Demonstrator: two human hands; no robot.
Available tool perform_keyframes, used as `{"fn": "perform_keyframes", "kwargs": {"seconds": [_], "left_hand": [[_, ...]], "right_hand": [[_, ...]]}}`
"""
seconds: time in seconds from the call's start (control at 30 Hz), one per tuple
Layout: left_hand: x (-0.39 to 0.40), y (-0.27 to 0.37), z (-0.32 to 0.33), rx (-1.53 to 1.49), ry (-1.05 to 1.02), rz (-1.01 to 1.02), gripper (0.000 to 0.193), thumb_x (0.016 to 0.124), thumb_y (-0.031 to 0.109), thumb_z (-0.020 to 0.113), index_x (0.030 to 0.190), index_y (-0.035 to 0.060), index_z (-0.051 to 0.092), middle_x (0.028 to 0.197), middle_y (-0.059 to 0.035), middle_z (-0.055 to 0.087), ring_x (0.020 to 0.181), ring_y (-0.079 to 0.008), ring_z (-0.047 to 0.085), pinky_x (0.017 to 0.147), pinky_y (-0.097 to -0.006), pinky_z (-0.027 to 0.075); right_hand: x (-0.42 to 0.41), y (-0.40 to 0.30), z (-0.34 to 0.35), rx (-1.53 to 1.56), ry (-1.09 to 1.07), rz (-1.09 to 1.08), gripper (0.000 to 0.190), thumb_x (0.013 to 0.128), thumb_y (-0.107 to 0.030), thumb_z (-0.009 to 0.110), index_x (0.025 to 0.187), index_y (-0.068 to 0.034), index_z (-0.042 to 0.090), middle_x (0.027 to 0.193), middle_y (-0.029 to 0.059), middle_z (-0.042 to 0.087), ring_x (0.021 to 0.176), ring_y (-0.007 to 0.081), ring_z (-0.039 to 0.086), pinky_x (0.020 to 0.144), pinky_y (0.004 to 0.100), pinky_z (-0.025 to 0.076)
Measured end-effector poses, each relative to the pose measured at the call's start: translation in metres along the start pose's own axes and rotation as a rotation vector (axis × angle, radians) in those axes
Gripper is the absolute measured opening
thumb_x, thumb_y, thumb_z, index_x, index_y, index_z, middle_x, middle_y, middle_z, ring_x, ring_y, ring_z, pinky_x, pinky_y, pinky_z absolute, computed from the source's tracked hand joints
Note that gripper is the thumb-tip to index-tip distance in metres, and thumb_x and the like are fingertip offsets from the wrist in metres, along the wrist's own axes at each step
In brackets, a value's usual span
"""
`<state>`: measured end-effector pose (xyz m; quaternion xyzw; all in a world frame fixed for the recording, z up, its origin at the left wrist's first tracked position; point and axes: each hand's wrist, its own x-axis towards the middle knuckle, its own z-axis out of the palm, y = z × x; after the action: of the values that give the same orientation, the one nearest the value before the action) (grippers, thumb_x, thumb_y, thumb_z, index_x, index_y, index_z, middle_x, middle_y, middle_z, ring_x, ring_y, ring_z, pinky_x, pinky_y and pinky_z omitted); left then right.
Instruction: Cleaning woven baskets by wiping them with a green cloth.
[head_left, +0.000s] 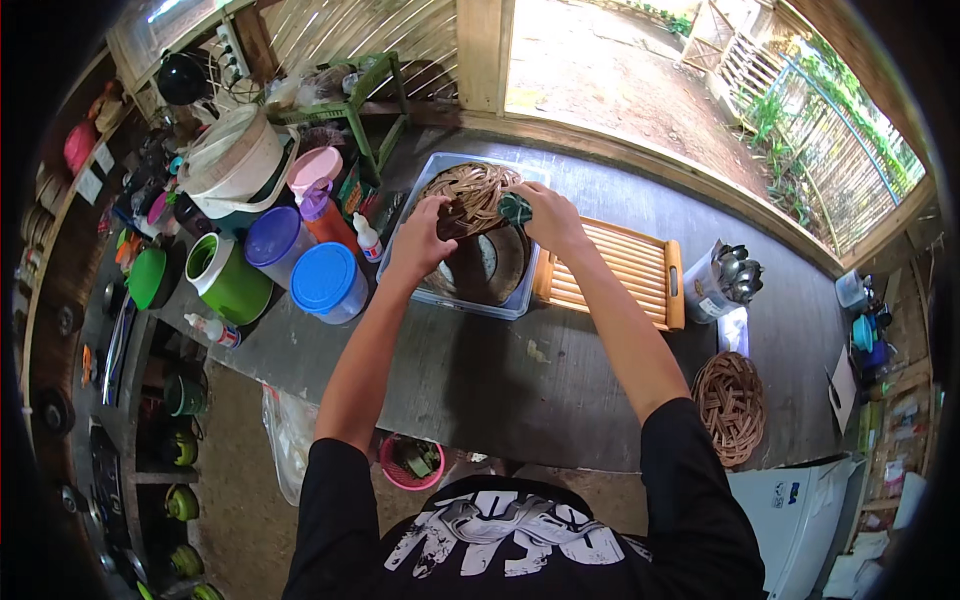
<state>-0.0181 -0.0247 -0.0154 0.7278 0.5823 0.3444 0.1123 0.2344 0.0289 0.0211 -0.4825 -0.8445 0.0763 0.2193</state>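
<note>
A woven rattan basket is held tilted above a clear plastic tub. My left hand grips its near left edge, thumb and fingers apart around the rim. My right hand holds a bunched dark green cloth against the basket's right side. Beneath the basket, inside the tub, lies a round brown plate with a pale centre, partly in shadow. The basket's underside is mostly hidden from me.
Right of the tub lies a slatted bamboo tray. Farther right stand a spoon-filled container and another rattan basket. To the left are a blue-lidded tub, a green jug and a small bottle.
</note>
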Motion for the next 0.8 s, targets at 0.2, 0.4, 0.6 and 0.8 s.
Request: {"fn": "perform_keyframes", "kwargs": {"seconds": [0.2,0.4,0.6,0.8], "left_hand": [[0.007,0.012,-0.012,-0.039,0.046,0.014,0.06,0.067,0.013,0.078,0.121,0.0108,0.053,0.126,-0.0136,0.058,0.113,-0.0397,0.06,0.09,-0.0477,0.052],[0.008,0.025,-0.038,-0.094,0.117,0.02,0.055,0.065,0.009,0.079,0.112,0.0088,0.052,0.119,-0.0141,0.059,0.111,-0.04,0.06,0.09,-0.0448,0.05],[0.005,0.045,-0.072,-0.217,0.204,0.028,0.056,0.061,0.002,0.081,0.11,0.0064,0.053,0.113,-0.0136,0.062,0.108,-0.0355,0.062,0.092,-0.0416,0.05],[-0.026,0.097,-0.09,-0.447,0.195,0.148,0.064,0.072,-0.003,0.083,0.126,0.0054,0.05,0.125,-0.0081,0.055,0.099,-0.0192,0.063,0.081,-0.0318,0.058]], "right_hand": [[-0.003,0.001,-0.003,0.076,0.16,-0.01,0.056,0.073,0.001,0.064,0.125,-0.02,0.063,0.127,0.0091,0.065,0.106,0.0383,0.065,0.088,0.046,0.055],[0.005,-0.02,-0.023,0.295,0.375,-0.127,0.059,0.07,0.012,0.058,0.124,-0.01,0.065,0.125,0.0176,0.066,0.117,0.0401,0.062,0.097,0.0415,0.051],[0.01,-0.055,-0.053,0.38,0.558,-0.237,0.064,0.067,0.016,0.057,0.126,-0.007,0.064,0.129,0.017,0.065,0.122,0.0366,0.062,0.103,0.0379,0.049],[-0.023,-0.081,-0.084,0.67,0.741,-0.275,0.048,0.078,0.013,0.062,0.123,0.001,0.061,0.122,0.0149,0.066,0.115,0.0242,0.066,0.099,0.0326,0.05]]}}
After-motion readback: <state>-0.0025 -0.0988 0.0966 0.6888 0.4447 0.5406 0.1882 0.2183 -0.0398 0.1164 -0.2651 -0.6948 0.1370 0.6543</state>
